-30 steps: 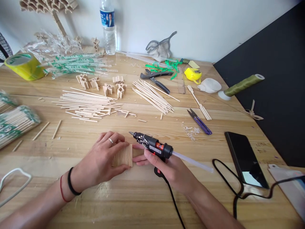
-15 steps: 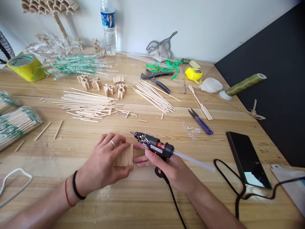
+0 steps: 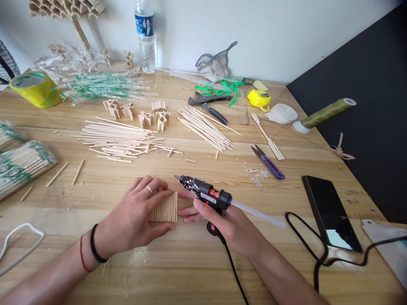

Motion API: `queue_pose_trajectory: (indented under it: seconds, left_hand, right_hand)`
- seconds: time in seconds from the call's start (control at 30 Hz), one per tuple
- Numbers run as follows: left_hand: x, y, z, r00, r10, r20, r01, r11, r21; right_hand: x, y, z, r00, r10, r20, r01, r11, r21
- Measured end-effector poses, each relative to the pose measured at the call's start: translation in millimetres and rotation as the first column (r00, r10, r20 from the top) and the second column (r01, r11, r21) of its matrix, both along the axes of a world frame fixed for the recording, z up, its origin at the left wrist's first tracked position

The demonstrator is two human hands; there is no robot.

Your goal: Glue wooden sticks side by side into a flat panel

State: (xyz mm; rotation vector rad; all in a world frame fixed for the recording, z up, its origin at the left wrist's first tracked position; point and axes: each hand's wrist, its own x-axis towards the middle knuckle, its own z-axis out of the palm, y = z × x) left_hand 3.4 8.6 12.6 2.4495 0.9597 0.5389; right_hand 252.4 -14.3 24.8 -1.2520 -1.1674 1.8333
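Note:
A small flat panel of short wooden sticks [image 3: 165, 208], set side by side, lies on the table in front of me. My left hand [image 3: 140, 212] spans it, fingers along the far edge and thumb along the near edge, covering its left part. In my right hand [image 3: 227, 222] is a black hot glue gun [image 3: 206, 191], its nozzle pointing left above the panel's far side. A clear glue stick [image 3: 257, 213] juts from its back, and a small red light glows on it. Some fingertips of the right hand reach under the gun to the panel's right edge.
Beyond my hands lie loose wooden sticks [image 3: 117, 137], a second stick pile [image 3: 205, 129] and small stick-built pieces [image 3: 146, 119]. Purple thread snips [image 3: 268, 162], a phone [image 3: 330, 212] and a black cable [image 3: 305, 235] are on the right. Packaged sticks [image 3: 25, 167] sit left.
My left hand has slid slightly left along the panel, baring a little more of the sticks. The right hand and glue gun stay almost still.

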Motion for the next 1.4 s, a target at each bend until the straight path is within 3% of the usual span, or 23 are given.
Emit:
queue_pose_trajectory:
  seconds: [0.17,0.73,0.97,1.4]
  left_hand:
    - [-2,1,5.0,1.0,-0.025,0.01,0.025,0.999,-0.047]
    - [-8,4,-4.1,0.999,-0.034,0.006,0.034,0.997,-0.065]
    - [-18,17,-2.1,0.992,-0.028,0.123,0.046,0.988,-0.146]
    - [-20,19,-8.3,0.999,-0.036,0.011,0.036,0.998,-0.05]
  right_hand:
    - [0,0,-1.0,1.0,-0.012,0.0,0.012,1.0,0.003]
    - [2,0,2.8,0.999,0.027,0.033,-0.026,0.999,-0.02]
    - [3,-1,-0.5,1.0,0.024,0.019,-0.024,1.0,0.019]
    - [2,-5,-6.0,0.996,0.016,0.083,-0.018,1.0,0.023]
